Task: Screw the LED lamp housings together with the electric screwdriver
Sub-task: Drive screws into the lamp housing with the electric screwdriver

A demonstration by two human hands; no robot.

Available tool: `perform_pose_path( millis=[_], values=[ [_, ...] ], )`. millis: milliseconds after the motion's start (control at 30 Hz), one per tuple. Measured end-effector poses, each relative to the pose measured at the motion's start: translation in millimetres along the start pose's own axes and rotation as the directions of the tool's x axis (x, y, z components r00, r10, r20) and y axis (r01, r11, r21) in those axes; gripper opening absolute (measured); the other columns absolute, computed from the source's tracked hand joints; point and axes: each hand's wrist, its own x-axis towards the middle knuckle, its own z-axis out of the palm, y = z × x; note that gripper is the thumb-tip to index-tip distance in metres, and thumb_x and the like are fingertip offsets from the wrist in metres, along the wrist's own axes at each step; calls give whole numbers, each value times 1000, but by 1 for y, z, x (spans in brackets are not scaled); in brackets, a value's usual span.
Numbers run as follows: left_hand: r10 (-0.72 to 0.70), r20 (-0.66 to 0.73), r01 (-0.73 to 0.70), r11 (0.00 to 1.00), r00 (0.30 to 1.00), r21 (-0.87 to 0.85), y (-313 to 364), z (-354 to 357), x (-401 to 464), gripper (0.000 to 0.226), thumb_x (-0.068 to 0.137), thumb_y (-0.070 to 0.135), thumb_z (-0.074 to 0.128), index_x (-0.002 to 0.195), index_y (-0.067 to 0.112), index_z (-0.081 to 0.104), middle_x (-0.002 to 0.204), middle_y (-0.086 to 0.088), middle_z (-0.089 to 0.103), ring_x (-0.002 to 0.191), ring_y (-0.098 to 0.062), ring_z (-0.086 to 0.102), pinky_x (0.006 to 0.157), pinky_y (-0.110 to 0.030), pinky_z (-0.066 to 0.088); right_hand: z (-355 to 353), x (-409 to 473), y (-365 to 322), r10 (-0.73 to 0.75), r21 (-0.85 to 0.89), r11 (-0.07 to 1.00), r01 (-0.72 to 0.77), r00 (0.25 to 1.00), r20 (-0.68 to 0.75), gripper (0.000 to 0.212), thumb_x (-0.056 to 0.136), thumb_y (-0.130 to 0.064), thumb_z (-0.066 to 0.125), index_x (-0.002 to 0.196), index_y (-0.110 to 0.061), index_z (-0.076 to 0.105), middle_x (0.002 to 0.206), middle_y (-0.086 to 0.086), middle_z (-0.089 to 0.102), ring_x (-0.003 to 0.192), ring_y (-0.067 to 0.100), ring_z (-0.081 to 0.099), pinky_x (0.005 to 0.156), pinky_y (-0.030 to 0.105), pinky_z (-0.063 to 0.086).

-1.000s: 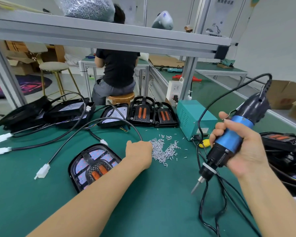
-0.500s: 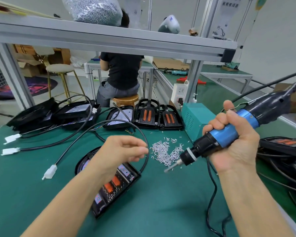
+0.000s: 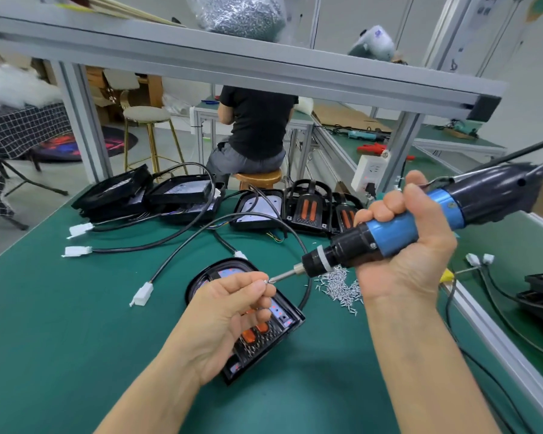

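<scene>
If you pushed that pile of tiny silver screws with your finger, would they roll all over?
Probably they would scatter. The screws lie loose in a heap on the green mat, and a few strays already sit apart at its edge. They look tiny and light, so a nudge should shift many at once. The mat looks soft, which may stop them rolling far.

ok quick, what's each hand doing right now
Left hand: closed, pinching a small screw at the driver's bit tip.
Right hand: closed around the electric screwdriver.

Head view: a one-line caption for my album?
Left hand pinches a screw at the electric screwdriver bit, above a lamp housing.
</scene>
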Motion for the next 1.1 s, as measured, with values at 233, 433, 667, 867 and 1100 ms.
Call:
perform_pose_path(
  millis=[233, 433, 667, 867, 1100],
  values=[
    [-7, -11, 7, 1000, 1000, -23, -4, -3, 0, 17, 70, 9, 66, 85, 3, 70, 76, -11, 68, 57, -14, 60, 55, -23, 54, 0, -1, 8, -11, -43, 999, 12, 999, 30, 14, 84, -6, 49, 90, -17, 55, 58, -7, 48, 50, 6, 46, 55, 19, 45],
    [10, -77, -17, 996, 997, -83, -6, 1, 0, 17, 68, 7, 66, 83, 1, 70, 73, -11, 68, 55, -13, 60, 54, -21, 54, -1, -1, 11, -11, -62, 998, 11, 1000, 15, 16, 76, -8, 53, 89, -18, 55, 58, -7, 47, 49, 6, 44, 55, 20, 43],
    [40, -110, -49, 995, 993, -82, -7, 7, 0, 9, 69, 4, 65, 73, 3, 74, 71, -12, 68, 55, -11, 60, 53, -20, 54, -2, -1, 10, -32, -54, 998, 32, 999, -1, 16, 77, -6, 52, 88, -17, 56, 56, -7, 49, 49, 6, 45, 54, 20, 44],
    [36, -98, -46, 994, 995, -96, -8, 6, 0, 10, 65, 6, 66, 69, 5, 75, 72, -12, 68, 56, -12, 61, 54, -20, 54, -1, -1, 10, -29, -71, 997, 30, 999, 15, 17, 75, -7, 52, 89, -17, 55, 56, -7, 47, 49, 6, 44, 54, 20, 43],
    [10, -98, -27, 985, 995, -170, -11, 5, 0, 16, 67, 5, 65, 81, -1, 70, 73, -11, 69, 56, -13, 61, 54, -20, 54, -3, -1, 11, -25, -59, 998, 25, 1000, 12, 16, 76, -8, 52, 90, -17, 55, 57, -7, 48, 49, 6, 45, 54, 20, 44]
  ],
)
